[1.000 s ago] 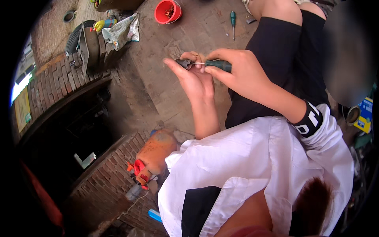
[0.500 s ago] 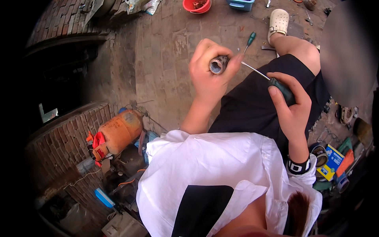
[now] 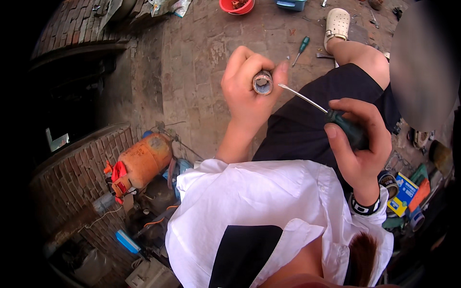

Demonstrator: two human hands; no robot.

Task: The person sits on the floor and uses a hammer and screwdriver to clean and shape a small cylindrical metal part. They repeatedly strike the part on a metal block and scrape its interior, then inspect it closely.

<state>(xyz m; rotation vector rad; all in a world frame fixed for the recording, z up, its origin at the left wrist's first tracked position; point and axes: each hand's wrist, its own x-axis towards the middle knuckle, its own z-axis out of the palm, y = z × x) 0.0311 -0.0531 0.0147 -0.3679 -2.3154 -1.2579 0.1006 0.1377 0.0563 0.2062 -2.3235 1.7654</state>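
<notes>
My left hand (image 3: 249,89) is wrapped round a short, worn metal tube (image 3: 262,83). Its hollow end faces up toward me, with a rough greyish rim and inside; the rest is hidden by my fingers. In my right hand (image 3: 362,144) is a screwdriver (image 3: 346,128) with a dark green handle, held between thumb and fingers. The flat tip of its bare shank points at the tube and stops a little short of its rim. On the brick floor beyond my hands lies a second green-handled screwdriver (image 3: 303,44).
An orange gas cylinder (image 3: 146,161) lies at the left by a brick wall. Far ahead are a red basin (image 3: 237,6) and a blue tub (image 3: 291,4). Cans and a blue-and-yellow box (image 3: 402,193) stand at my right. My leg ends in a cream clog (image 3: 337,24).
The screwdriver's tip has come nearer the tube's open end. My left hand has shifted slightly left, and the tube's mouth now faces me more. My right hand has moved slightly right and down.
</notes>
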